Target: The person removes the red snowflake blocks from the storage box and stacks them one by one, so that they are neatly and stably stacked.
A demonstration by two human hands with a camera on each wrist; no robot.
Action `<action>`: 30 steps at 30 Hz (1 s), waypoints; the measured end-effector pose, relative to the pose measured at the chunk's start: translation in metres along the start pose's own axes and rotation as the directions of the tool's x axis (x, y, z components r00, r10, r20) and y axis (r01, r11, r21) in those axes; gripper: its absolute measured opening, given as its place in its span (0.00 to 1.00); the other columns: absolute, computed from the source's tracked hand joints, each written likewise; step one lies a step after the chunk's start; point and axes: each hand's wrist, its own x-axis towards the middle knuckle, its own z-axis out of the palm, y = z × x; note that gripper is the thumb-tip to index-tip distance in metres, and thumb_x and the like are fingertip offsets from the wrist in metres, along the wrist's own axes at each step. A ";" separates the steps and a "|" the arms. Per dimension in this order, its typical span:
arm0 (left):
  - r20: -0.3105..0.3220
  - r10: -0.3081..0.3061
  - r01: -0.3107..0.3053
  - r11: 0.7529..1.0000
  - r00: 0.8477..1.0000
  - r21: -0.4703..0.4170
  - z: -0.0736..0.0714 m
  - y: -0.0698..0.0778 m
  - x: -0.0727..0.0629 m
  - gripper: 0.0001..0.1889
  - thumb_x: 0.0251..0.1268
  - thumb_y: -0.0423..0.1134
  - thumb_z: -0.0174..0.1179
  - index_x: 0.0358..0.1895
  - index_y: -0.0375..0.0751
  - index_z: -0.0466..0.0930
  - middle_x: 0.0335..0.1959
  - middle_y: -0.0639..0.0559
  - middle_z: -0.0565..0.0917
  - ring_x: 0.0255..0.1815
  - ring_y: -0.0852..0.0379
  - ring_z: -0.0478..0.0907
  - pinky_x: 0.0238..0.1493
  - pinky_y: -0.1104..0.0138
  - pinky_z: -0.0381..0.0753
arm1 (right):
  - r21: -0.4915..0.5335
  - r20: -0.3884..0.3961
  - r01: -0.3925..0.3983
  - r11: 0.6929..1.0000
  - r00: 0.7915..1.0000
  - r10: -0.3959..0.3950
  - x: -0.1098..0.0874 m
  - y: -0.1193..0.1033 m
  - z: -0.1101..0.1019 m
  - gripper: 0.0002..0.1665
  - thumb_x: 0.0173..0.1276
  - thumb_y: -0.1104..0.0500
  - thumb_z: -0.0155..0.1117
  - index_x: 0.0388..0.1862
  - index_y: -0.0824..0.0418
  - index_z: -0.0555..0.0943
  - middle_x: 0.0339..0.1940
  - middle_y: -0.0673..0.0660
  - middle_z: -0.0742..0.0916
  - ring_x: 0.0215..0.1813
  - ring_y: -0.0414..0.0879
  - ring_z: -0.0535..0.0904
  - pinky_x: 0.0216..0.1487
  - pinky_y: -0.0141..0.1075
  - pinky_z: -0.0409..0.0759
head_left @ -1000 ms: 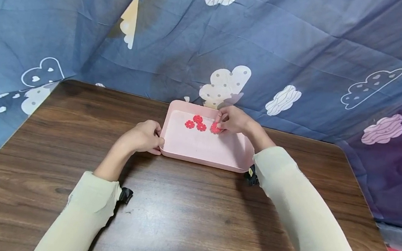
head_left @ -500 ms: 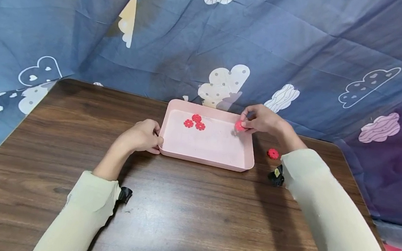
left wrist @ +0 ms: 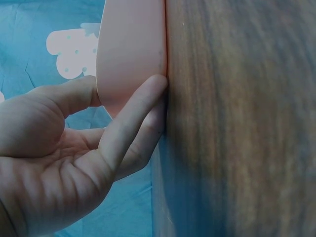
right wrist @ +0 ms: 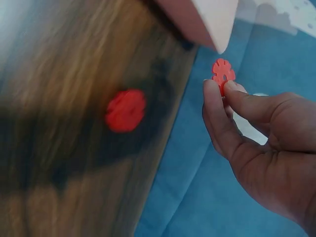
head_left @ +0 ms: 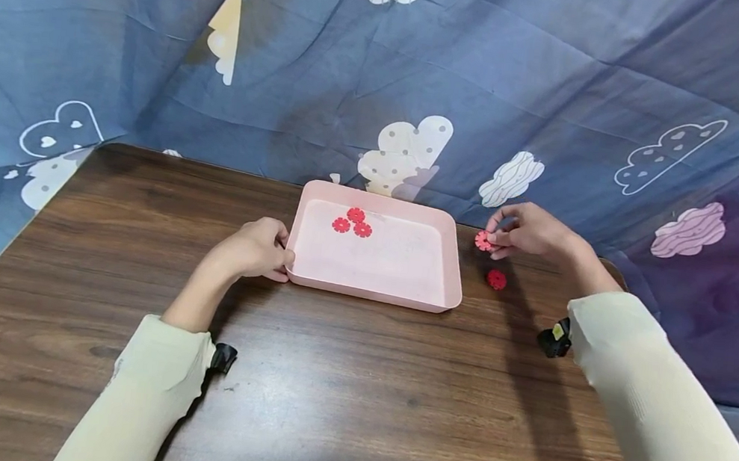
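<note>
A pink tray [head_left: 393, 263] lies on the table, with three red snowflake discs [head_left: 362, 229] grouped toward its back left. My left hand [head_left: 253, 248] grips the tray's left front corner; in the left wrist view the thumb is at the rim and fingers lie against the outer wall [left wrist: 131, 44]. To the right of the tray, my right hand [head_left: 535, 231] pinches another red snowflake disc [right wrist: 223, 71] between thumb and fingertips, standing on edge above the table. A further red snowflake disc [head_left: 496, 279] rests on the wood just in front of that hand, blurred in the right wrist view.
The brown wooden table [head_left: 352, 394] spreads in front of the tray. A blue cloud-patterned cloth [head_left: 292, 65] hangs right behind the table's back edge. Black wrist mounts [head_left: 554, 338] sit at both cuffs.
My right hand has picked up a disc from inside the tray and carried it right, over the rim and beyond the tray. The left hand keeps its hold on the corner.
</note>
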 end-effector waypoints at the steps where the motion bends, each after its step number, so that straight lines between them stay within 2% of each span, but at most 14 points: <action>1: 0.000 -0.001 0.001 1.000 1.000 -0.001 0.000 0.000 0.000 0.05 0.70 0.24 0.54 0.45 0.26 0.74 0.40 0.37 0.82 0.34 0.56 0.89 0.44 0.66 0.97 | 0.006 0.008 -0.008 1.000 1.000 0.008 -0.002 0.005 -0.001 0.10 0.81 0.71 0.57 0.55 0.77 0.74 0.38 0.59 0.84 0.35 0.42 0.89 0.42 0.34 0.96; 8: -0.004 -0.009 0.009 1.000 1.000 0.004 0.002 -0.001 0.000 0.05 0.70 0.25 0.54 0.45 0.26 0.74 0.41 0.36 0.83 0.34 0.56 0.89 0.44 0.67 0.97 | 0.075 0.069 -0.047 0.996 0.997 0.042 -0.008 0.039 -0.003 0.11 0.80 0.75 0.54 0.56 0.81 0.71 0.38 0.57 0.83 0.36 0.41 0.88 0.45 0.36 0.97; 13: -0.001 -0.005 0.005 1.000 1.000 0.003 0.002 -0.001 0.000 0.04 0.70 0.24 0.54 0.43 0.26 0.74 0.41 0.36 0.82 0.33 0.56 0.89 0.43 0.67 0.97 | 0.137 0.091 -0.072 0.988 0.994 0.060 -0.011 0.054 -0.003 0.10 0.79 0.76 0.54 0.54 0.82 0.71 0.38 0.56 0.82 0.36 0.42 0.88 0.45 0.35 0.97; 19: 0.007 -0.008 0.008 1.000 1.000 0.000 0.001 0.001 0.001 0.03 0.70 0.25 0.54 0.43 0.27 0.73 0.42 0.35 0.83 0.32 0.57 0.89 0.44 0.67 0.97 | 0.164 0.110 -0.093 0.982 0.991 0.075 -0.013 0.062 0.000 0.11 0.79 0.76 0.54 0.55 0.82 0.70 0.39 0.57 0.83 0.37 0.42 0.88 0.45 0.35 0.97; 30: 0.012 -0.020 0.020 1.000 1.000 -0.010 0.001 0.002 0.000 0.04 0.71 0.24 0.54 0.45 0.26 0.72 0.44 0.32 0.84 0.34 0.56 0.90 0.44 0.67 0.97 | 0.146 0.118 -0.101 0.984 0.989 0.084 -0.014 0.066 0.006 0.13 0.80 0.75 0.55 0.58 0.82 0.69 0.38 0.56 0.83 0.36 0.41 0.87 0.44 0.33 0.96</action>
